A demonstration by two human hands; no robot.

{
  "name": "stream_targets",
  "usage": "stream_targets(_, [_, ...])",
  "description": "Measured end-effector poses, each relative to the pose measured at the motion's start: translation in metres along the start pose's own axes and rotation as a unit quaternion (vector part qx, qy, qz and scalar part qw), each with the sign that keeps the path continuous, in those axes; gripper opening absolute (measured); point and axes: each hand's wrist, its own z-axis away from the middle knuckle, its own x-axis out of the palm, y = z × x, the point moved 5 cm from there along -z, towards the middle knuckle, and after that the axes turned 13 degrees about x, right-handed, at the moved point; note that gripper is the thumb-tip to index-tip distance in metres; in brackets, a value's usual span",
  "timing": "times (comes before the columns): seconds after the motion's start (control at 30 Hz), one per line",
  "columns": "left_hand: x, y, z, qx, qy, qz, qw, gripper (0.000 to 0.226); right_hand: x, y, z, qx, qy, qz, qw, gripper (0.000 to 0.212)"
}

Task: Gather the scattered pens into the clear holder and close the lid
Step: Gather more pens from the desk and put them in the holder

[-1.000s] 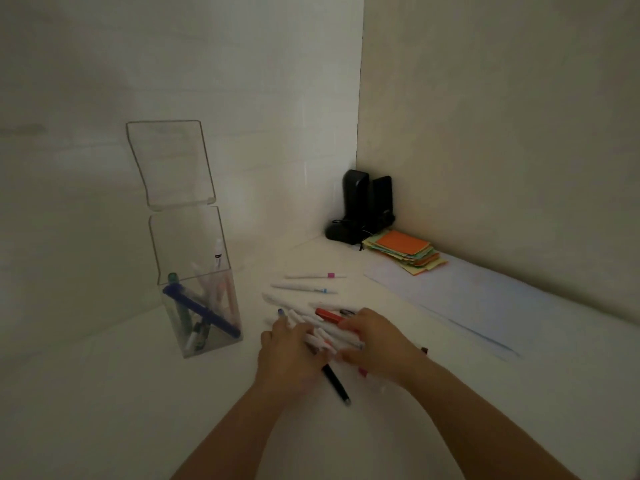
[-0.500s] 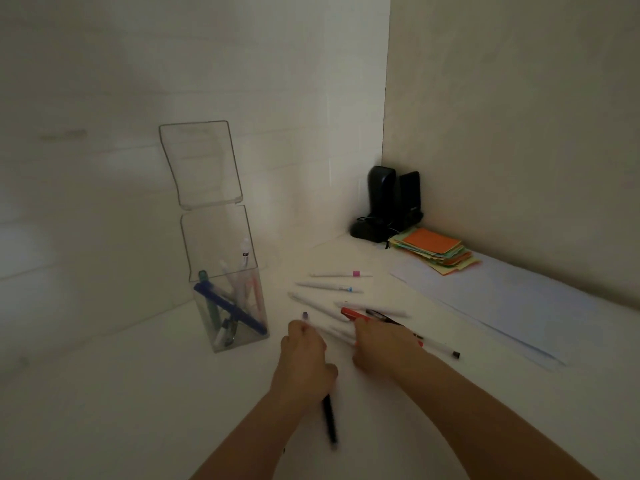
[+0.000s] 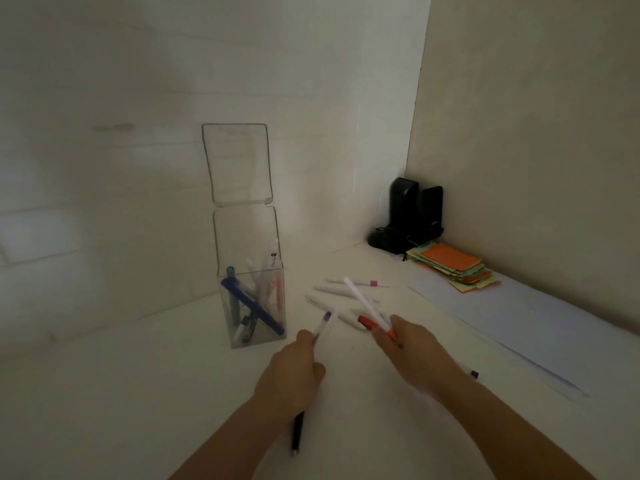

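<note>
The clear holder [image 3: 252, 306] stands left of centre on the white table, its hinged lid [image 3: 237, 164] swung upright, with several pens inside. My left hand [image 3: 291, 375] is shut on a white pen with a blue tip [image 3: 323, 323], and a black pen [image 3: 297, 433] sticks out below the fist. Just right of it, my right hand [image 3: 415, 358] is shut on a white pen [image 3: 363, 303] that angles up, together with a red-capped pen [image 3: 367, 322]. Several white pens [image 3: 349, 291] lie on the table beyond both hands.
A stack of coloured paper notes [image 3: 453, 266] sits at the back right, beside two black speakers [image 3: 412, 216] in the corner. A white paper sheet [image 3: 519, 327] lies along the right wall. A small black pen cap [image 3: 474, 374] rests by my right forearm.
Both hands have closed on pens and lifted them off the table, moving apart. The camera has shifted left, so the holder sits nearer the centre.
</note>
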Motion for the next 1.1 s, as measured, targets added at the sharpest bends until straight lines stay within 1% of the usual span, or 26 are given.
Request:
stream_targets(0.07, [-0.018, 0.003, 0.002, 0.042, 0.032, 0.040, 0.998, 0.029, -0.008, -0.006, 0.002, 0.010, 0.000, -0.034, 0.999, 0.027])
stream_targets(0.17, [-0.062, 0.010, 0.003, 0.111, 0.109, 0.132, 0.979, 0.023, -0.019, -0.019, 0.001, 0.027, -0.025, -0.120, 0.992, 0.025])
stream_targets(0.27, [-0.115, 0.015, -0.001, 0.140, 0.220, 0.215, 0.941, 0.025, -0.024, -0.046, -0.002, 0.002, -0.040, -0.170, 0.985, 0.024])
stream_targets(0.33, [-0.148, 0.018, -0.007, 0.141, 0.294, 0.257, 0.910, 0.023, -0.026, -0.070, -0.006, -0.034, -0.029, -0.191, 0.981, 0.024])
stream_targets(0.43, [-0.188, 0.017, -0.019, 0.152, 0.351, 0.301, 0.873, 0.020, -0.034, -0.113, -0.014, -0.083, -0.022, -0.252, 0.964, 0.022])
stream_targets(0.53, [-0.213, 0.008, -0.034, 0.147, 0.363, 0.330, 0.859, 0.020, -0.050, -0.155, -0.026, -0.125, 0.003, -0.329, 0.936, 0.018])
stream_targets(0.63, [-0.215, -0.001, -0.048, 0.114, 0.358, 0.352, 0.857, 0.019, -0.060, -0.187, -0.039, -0.151, 0.046, -0.388, 0.908, 0.014])
stream_targets(0.7, [-0.208, -0.007, -0.053, 0.095, 0.348, 0.367, 0.858, 0.020, -0.060, -0.201, -0.047, -0.160, 0.069, -0.403, 0.898, 0.008])
stream_targets(0.8, [-0.195, -0.016, -0.058, 0.077, 0.311, 0.359, 0.877, 0.022, -0.050, -0.210, -0.059, -0.166, 0.070, -0.384, 0.906, 0.014])
stream_targets(0.9, [-0.178, -0.025, -0.060, 0.044, 0.262, 0.317, 0.910, 0.016, -0.026, -0.211, -0.065, -0.150, 0.028, -0.335, 0.930, 0.014])
stream_targets(0.93, [-0.173, -0.027, -0.061, 0.036, 0.253, 0.308, 0.916, 0.015, -0.019, -0.210, -0.066, -0.141, 0.019, -0.315, 0.938, 0.017])
stream_targets(0.97, [-0.170, -0.029, -0.061, 0.031, 0.249, 0.310, 0.917, 0.014, -0.013, -0.209, -0.066, -0.135, 0.014, -0.298, 0.945, 0.019])
stream_targets(1.0, [-0.168, -0.030, -0.061, 0.028, 0.248, 0.320, 0.914, 0.013, -0.010, -0.209, -0.067, -0.128, 0.011, -0.290, 0.949, 0.016])
stream_targets(1.07, [-0.169, -0.032, -0.061, 0.022, 0.249, 0.339, 0.907, 0.010, -0.011, -0.210, -0.066, -0.110, 0.000, -0.297, 0.948, 0.008])
stream_targets(1.1, [-0.169, -0.033, -0.061, 0.017, 0.247, 0.338, 0.908, 0.009, -0.011, -0.211, -0.066, -0.102, -0.007, -0.300, 0.948, 0.009])
